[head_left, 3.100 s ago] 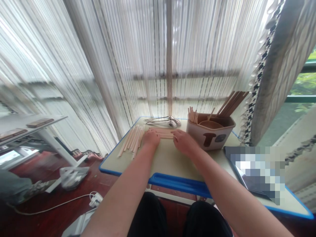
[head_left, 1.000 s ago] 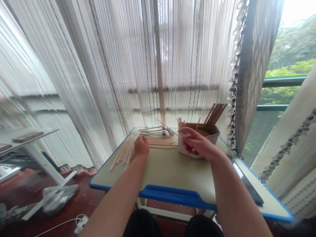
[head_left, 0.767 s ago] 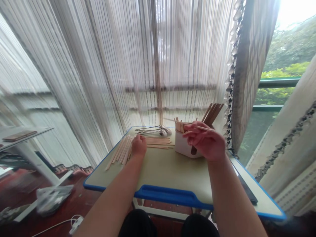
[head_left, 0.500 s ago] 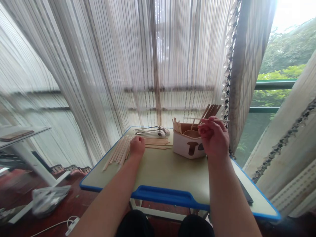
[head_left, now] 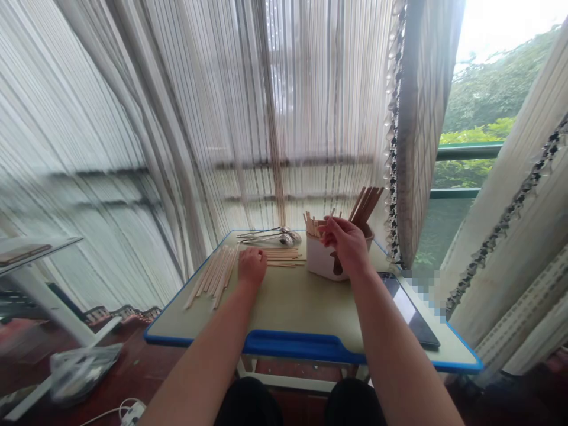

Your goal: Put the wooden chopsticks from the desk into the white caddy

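My left hand (head_left: 251,266) rests as a loose fist on the green table (head_left: 293,302), between a slanted row of light wooden chopsticks (head_left: 215,275) and a flat bundle of chopsticks (head_left: 284,255). My right hand (head_left: 344,242) hovers at the rim of a white holder (head_left: 319,263), fingers pinched on a thin light chopstick among the light sticks (head_left: 310,225) standing in it. Dark brown chopsticks (head_left: 364,204) lean out of the holder's far side. Metal spoons (head_left: 270,236) lie at the table's back edge.
A dark tablet (head_left: 410,310) lies on the table's right side. The near edge has a blue rim (head_left: 302,346). Striped curtains (head_left: 222,118) hang close behind the table. A white desk (head_left: 26,251) and a cable (head_left: 119,411) on the floor are at left.
My right hand lifted a light chopstick off the table bundle, swung it up to the right, then came back down to the holder's rim. My left hand stayed fisted by the chopsticks.
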The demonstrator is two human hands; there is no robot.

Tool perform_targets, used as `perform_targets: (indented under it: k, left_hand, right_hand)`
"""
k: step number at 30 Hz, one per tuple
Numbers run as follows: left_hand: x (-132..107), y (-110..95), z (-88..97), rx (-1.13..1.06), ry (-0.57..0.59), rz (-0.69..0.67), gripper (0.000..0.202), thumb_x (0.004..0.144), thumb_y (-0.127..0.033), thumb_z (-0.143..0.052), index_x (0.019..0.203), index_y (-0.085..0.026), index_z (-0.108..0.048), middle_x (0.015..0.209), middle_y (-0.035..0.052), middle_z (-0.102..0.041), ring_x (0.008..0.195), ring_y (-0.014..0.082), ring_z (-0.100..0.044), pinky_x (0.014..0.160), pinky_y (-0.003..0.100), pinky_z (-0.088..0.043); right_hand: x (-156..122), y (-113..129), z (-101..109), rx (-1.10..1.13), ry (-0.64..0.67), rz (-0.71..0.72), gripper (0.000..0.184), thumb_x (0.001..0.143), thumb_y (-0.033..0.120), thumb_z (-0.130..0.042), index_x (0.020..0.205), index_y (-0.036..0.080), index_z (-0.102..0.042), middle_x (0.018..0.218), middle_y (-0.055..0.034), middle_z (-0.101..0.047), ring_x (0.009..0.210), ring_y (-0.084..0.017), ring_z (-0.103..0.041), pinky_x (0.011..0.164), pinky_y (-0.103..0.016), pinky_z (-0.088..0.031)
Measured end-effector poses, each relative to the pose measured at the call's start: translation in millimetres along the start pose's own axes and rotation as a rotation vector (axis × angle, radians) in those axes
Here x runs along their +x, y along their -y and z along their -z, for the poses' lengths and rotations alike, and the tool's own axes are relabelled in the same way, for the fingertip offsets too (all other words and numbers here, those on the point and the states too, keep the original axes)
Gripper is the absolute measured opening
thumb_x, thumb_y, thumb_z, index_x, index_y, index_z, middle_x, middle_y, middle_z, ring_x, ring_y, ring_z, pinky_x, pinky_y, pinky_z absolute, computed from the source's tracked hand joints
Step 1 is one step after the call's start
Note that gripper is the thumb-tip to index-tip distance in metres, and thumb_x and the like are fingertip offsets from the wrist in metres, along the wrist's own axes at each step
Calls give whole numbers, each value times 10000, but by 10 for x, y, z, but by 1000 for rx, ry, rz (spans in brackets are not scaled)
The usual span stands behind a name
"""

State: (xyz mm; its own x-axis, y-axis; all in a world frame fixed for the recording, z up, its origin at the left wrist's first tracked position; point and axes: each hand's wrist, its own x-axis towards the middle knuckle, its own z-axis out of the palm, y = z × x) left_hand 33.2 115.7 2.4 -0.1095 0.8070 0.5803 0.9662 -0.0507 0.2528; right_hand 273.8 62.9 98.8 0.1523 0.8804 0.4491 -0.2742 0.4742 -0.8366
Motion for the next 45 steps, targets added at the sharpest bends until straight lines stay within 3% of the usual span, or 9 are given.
perform_targets:
  k: [8,16,22,26,29,33,36,39,45]
  left_hand:
    - [-33,-28,32,-2,69,-47,227,831,-269,-423,855,-175,-629,969,83,-609,976,215,-518,901,333,-384]
    - [-19,2,-26,-23,43,-91,211,816,-253,-440,806,-163,-630,908,82,-612,941,215,-521,896,340,-386]
    - [-5,28,-62,-47,14,-102,189,794,-241,-459,774,-159,-629,878,80,-614,920,216,-522,877,342,-397]
    - [-5,21,-63,-52,13,-96,194,795,-242,-456,774,-160,-631,877,79,-617,914,213,-524,872,341,-399]
    - [0,10,-64,-63,21,-92,191,791,-238,-462,776,-159,-634,878,79,-623,921,210,-527,883,339,-395]
    - [11,-8,-64,-69,32,-88,181,792,-235,-468,776,-160,-632,876,72,-630,929,203,-532,898,323,-388]
    - [18,-19,-58,-66,47,-87,172,793,-232,-473,767,-163,-628,869,66,-631,921,197,-535,883,309,-395]
    - [24,-22,-59,-74,47,-93,163,787,-225,-480,752,-164,-626,853,63,-634,915,195,-535,869,302,-399]
    - [39,-19,-93,-106,36,-102,148,768,-229,-498,731,-167,-627,824,60,-635,880,193,-534,839,301,-401]
  right_hand:
    - [-32,-113,-12,-620,1,101,425,816,515,-470,979,161,-640,729,-39,-681,398,-103,-524,387,-218,-385]
    - [-138,-64,-90,-1253,-257,374,326,866,397,-441,1009,209,-666,830,-69,-684,822,-219,-596,759,-311,-416]
    - [-87,-273,-110,-1317,-280,592,583,763,503,-569,1200,118,-554,1187,-144,-578,1151,-288,-427,1003,-424,-285]
    - [-108,-359,-127,-1326,-252,570,359,804,419,-548,1042,165,-635,1076,-93,-638,1225,-269,-369,1073,-438,-182]
    - [-113,-352,-176,-1299,-268,583,394,810,394,-545,1114,150,-597,1133,-110,-612,1247,-267,-352,1084,-455,-166]
    - [5,-294,-295,-1224,-175,539,658,783,386,-575,1318,45,-400,1241,-209,-526,1205,-305,-401,999,-450,-318]
    - [138,-234,-401,-1109,-107,379,739,763,355,-592,1374,57,-301,1180,-218,-566,1093,-304,-510,889,-433,-410]
    - [253,-199,-464,-1021,-87,244,660,753,299,-586,1344,108,-362,1043,-174,-641,936,-270,-596,809,-404,-441]
    - [453,-261,-432,-848,-95,248,393,721,309,-592,1078,146,-586,828,-72,-669,727,-181,-601,705,-321,-442]
